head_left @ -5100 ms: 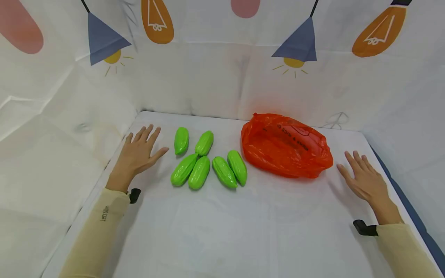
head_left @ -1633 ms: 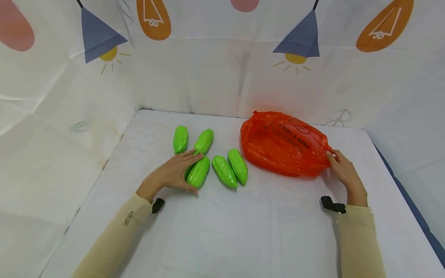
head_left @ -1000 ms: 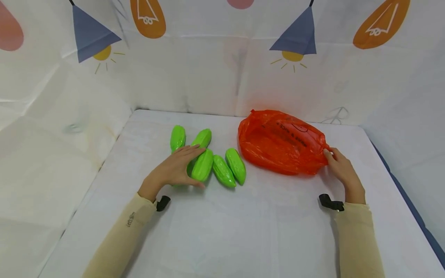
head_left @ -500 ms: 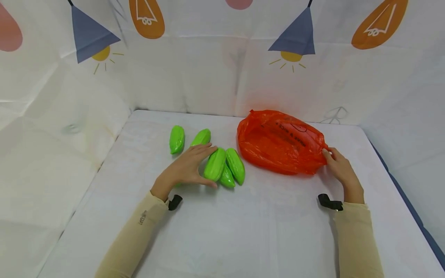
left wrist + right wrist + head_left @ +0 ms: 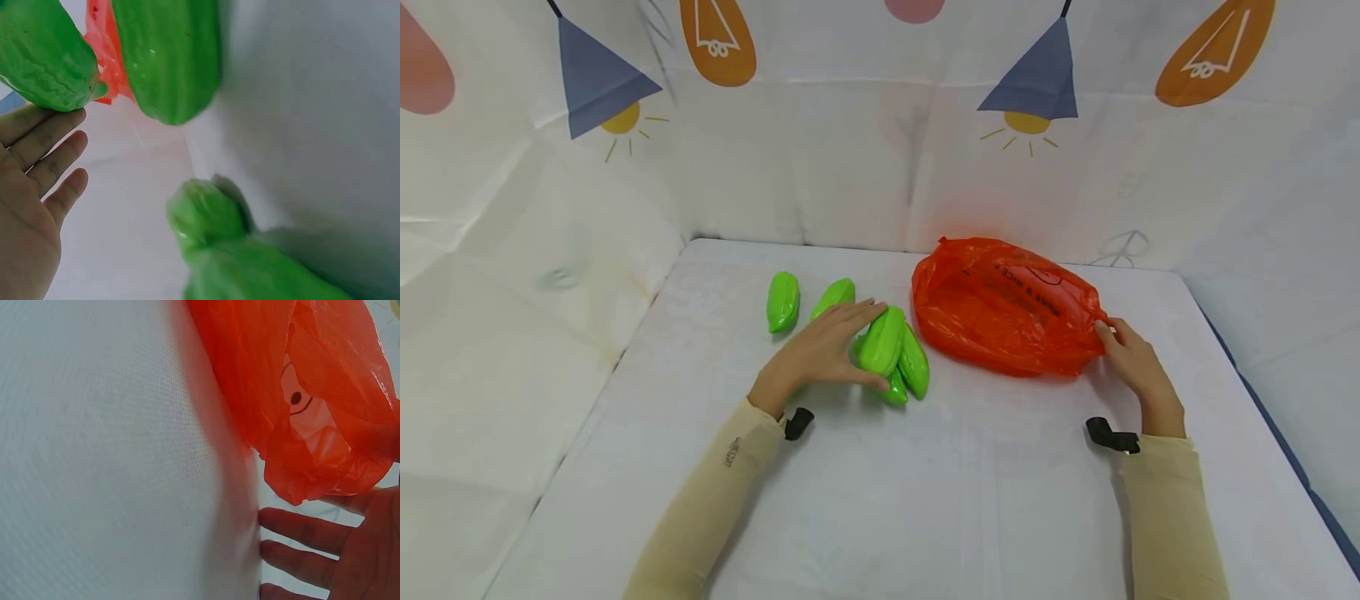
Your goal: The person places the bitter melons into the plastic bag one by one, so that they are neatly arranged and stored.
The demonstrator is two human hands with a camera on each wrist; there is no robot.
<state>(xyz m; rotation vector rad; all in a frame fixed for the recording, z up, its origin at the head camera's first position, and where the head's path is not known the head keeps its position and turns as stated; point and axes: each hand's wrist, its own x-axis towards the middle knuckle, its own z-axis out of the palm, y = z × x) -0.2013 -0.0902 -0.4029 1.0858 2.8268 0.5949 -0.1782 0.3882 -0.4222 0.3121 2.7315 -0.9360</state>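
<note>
My left hand holds a glossy green gourd between thumb and fingers, raised over two others, one long gourd and one mostly covered gourd. In the left wrist view the fingers of the left hand lie against the held gourd at upper left; the thumb is out of sight there. My right hand pinches the right edge of a crumpled red plastic bag. The right wrist view shows the bag's rim at the hand, with the other fingers extended below it.
Behind the left hand lie a separate green gourd and a partly covered gourd. Everything rests on a white-covered table. A white curtain with printed lamps and bulbs rises along the back and sides.
From spread and apart, my left hand reached the gourds, picked one up and carried it rightward over the right pair. My right hand moved to the bag and took its edge.
</note>
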